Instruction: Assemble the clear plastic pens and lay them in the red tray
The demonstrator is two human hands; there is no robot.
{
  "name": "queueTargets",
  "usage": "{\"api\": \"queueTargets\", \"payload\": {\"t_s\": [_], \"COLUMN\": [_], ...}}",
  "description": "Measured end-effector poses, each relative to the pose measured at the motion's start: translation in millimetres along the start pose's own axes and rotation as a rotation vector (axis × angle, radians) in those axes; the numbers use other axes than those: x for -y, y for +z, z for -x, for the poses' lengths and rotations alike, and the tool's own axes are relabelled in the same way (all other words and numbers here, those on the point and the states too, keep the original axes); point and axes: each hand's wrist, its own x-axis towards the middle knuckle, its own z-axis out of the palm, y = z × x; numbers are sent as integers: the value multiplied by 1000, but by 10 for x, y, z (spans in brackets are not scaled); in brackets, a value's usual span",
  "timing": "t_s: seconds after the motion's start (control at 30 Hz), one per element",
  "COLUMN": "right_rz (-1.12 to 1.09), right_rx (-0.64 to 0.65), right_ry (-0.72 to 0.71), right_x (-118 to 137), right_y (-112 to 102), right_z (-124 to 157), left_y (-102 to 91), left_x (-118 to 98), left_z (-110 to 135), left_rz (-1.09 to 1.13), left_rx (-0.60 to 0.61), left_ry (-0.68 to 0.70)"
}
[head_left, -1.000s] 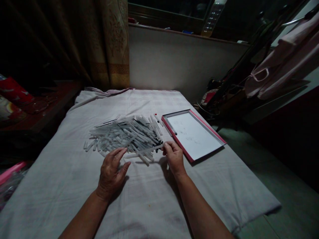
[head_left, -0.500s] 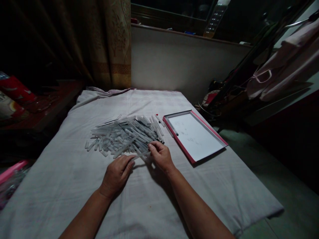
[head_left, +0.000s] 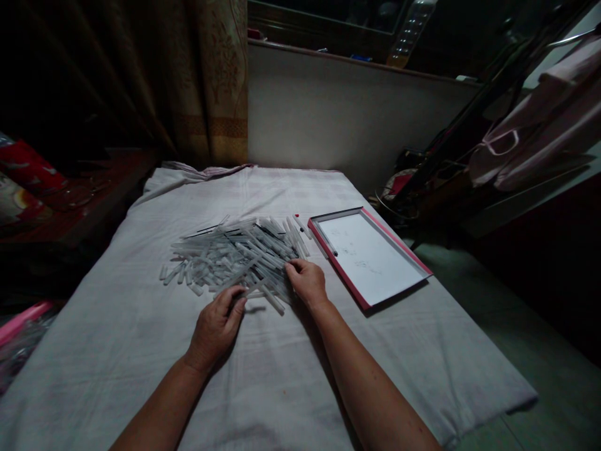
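A heap of clear pen barrels and caps (head_left: 225,257), with a few dark thin refills among them, lies on the cloth. My left hand (head_left: 216,326) is at the heap's near edge, thumb and forefinger pinched on a clear pen barrel (head_left: 256,287) that points up and right. My right hand (head_left: 307,282) rests at the right side of the heap, fingers curled together against the pens. What its fingertips hold, if anything, is hidden. One loose barrel (head_left: 273,300) lies between my hands.
Right of the heap sits a shallow red-edged box lid (head_left: 338,272) with a white inside, a pen (head_left: 328,240) along its left wall. A small red-tipped piece (head_left: 297,217) lies behind. Pale cloth (head_left: 263,388) covers the table. A bottle (head_left: 410,31) stands on the sill.
My right hand has let go of the barrel that both hands held and moved slightly up and right to the heap. The left hand has drawn back a little leftward.
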Motion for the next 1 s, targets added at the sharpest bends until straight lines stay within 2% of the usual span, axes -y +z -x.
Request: {"api": "queueTargets", "payload": {"t_s": [0.1,0.23,0.3,0.47,0.53,0.73,1.0], "right_rz": [-104,-421,-595,-1014,-1113,-1081,-1035], "right_rx": [-31,-140,-224,-387,-418,-353,-292], "right_ry": [30,5,4,183,196,108,86], "right_x": [-38,-151,-206,-272,-263,-164,-129], "right_y": [41,32,-30,-278,-353,-406,-405], "right_z": [-33,-45,-36,25,68,203,237], "left_y": [1,-2,-6,-14,-14,-13,7], "left_x": [4,-2,-9,-14,-15,-21,-8], "left_z": [-1,-3,-6,-15,-19,-30,-16], "left_rz": [4,9,2,-9,-6,-12,-28], "left_rx": [13,-1,-13,-15,-17,-20,-23], "left_ry": [-13,10,19,0,-1,15,18]}}
